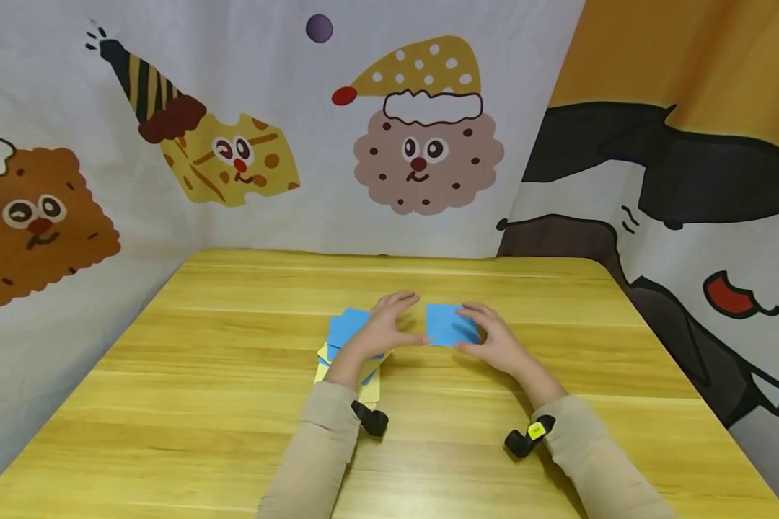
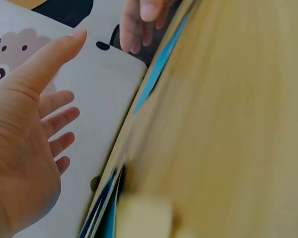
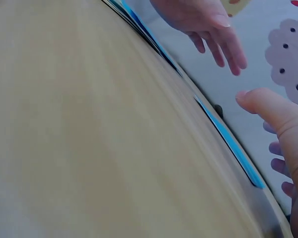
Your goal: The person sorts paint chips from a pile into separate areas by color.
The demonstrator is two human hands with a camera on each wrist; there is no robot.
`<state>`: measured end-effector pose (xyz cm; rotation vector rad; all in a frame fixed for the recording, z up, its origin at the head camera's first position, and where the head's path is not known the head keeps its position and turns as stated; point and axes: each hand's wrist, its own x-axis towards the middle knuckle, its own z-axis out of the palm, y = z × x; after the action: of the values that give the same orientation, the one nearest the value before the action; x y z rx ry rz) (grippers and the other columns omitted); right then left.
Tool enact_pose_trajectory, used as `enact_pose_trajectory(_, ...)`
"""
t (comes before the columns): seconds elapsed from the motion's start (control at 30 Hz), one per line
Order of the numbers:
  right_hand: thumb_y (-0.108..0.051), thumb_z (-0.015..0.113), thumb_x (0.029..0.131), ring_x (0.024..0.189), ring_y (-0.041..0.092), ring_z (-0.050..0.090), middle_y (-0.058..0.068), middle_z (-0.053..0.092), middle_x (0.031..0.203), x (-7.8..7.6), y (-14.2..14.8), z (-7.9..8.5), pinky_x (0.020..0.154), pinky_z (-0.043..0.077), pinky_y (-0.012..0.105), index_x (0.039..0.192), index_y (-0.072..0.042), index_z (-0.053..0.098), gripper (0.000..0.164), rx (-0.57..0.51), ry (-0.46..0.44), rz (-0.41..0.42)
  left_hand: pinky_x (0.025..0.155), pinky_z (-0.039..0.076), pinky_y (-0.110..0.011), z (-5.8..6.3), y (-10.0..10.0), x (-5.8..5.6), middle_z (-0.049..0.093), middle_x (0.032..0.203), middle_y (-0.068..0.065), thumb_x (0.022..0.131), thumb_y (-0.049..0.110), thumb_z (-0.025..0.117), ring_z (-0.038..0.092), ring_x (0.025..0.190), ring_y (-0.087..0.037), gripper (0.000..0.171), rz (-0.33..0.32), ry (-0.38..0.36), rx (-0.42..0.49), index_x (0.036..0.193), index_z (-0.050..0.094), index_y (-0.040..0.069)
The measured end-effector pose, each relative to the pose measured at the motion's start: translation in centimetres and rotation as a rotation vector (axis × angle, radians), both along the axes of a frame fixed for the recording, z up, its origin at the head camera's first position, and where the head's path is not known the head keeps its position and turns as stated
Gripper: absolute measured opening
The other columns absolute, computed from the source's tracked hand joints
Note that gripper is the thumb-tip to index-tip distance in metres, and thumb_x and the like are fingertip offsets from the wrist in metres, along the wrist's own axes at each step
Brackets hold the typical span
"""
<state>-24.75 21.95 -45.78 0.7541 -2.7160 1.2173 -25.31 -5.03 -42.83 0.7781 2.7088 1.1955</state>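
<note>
A blue square sheet [image 1: 444, 326] lies flat on the table, and its edge also shows as a thin blue strip [image 3: 228, 144] in the right wrist view. Over its right side my right hand [image 1: 495, 342] hovers, thumb and fingers spread apart, holding nothing. My left hand [image 1: 381, 330] is raised at the sheet's left, its thumb tip beside the sheet's edge in the head view. In the left wrist view its fingers [image 2: 59, 121] are extended with nothing in them. Partly hidden under the left hand and wrist is an untidy pile of blue and yellow sheets [image 1: 344, 330].
The wooden table [image 1: 201, 375] has its far edge close to a white cloth [image 1: 247, 43] printed with cartoon food figures. Another printed cloth [image 1: 656, 65] hangs at the right. Each wrist wears a black strap with a small camera [image 1: 371, 419].
</note>
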Motion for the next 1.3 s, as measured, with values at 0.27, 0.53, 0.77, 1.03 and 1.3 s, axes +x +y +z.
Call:
enact_pose_trajectory(0.27, -0.028, 0.08, 0.079, 0.133, 0.039, 0.032, 0.014, 0.039, 0.146, 0.9, -2.7, -0.4, 0.099, 0.032, 0.061, 0.135, -0.008, 0.054, 0.066, -0.029, 0.039, -0.002, 0.105, 0.024, -0.06, -0.1, -3.7, 0.4, 0.027, 0.154, -0.005, 0.078, 0.04, 0.079, 0.016, 0.141, -0.029, 0.088, -0.01, -0.016, 0.013, 0.15, 0.034, 0.018)
enact_pose_trajectory(0.53, -0.031, 0.079, 0.08, 0.134, 0.037, 0.03, 0.012, 0.039, 0.146, 1.4, -5.3, -0.2, 0.101, 0.03, 0.06, 0.137, -0.006, 0.053, 0.068, -0.049, 0.032, 0.01, 0.104, 0.019, -0.064, 0.4, -6.7, 0.8, 0.027, 0.154, -0.007, 0.078, 0.035, 0.079, 0.015, 0.141, -0.032, 0.087, -0.019, -0.008, 0.018, 0.15, 0.034, 0.015)
enact_pose_trajectory(0.77, -0.034, 0.077, 0.08, 0.133, 0.038, 0.032, 0.015, 0.039, 0.146, 1.1, -7.4, -0.5, 0.1, 0.03, 0.06, 0.137, -0.007, 0.053, 0.068, -0.006, 0.049, 0.005, 0.103, 0.019, -0.066, 0.2, -9.8, 0.9, 0.025, 0.154, -0.01, 0.079, 0.038, 0.078, 0.014, 0.141, -0.035, 0.087, -0.026, -0.011, 0.002, 0.15, 0.034, 0.012)
enact_pose_trajectory(1.03, -0.039, 0.076, 0.082, 0.136, 0.034, 0.028, 0.014, 0.038, 0.147, 1.0, -9.6, -0.3, 0.105, 0.022, 0.06, 0.139, -0.009, 0.05, 0.07, 0.031, 0.026, -0.002, 0.102, 0.017, -0.069, -0.3, -12.3, 0.1, 0.024, 0.154, -0.015, 0.082, 0.036, 0.076, 0.015, 0.14, -0.039, 0.085, -0.042, -0.024, 0.017, 0.149, 0.033, 0.006)
enact_pose_trajectory(1.3, -0.043, 0.075, 0.081, 0.135, 0.034, 0.031, 0.011, 0.039, 0.147, 0.8, -11.8, -0.3, 0.105, 0.023, 0.058, 0.14, -0.012, 0.05, 0.071, 0.047, -0.012, -0.012, 0.103, 0.018, -0.066, -0.9, -12.9, -0.7, 0.021, 0.155, -0.015, 0.083, 0.035, 0.074, 0.015, 0.14, -0.039, 0.084, -0.062, -0.099, 0.031, 0.15, 0.032, 0.006)
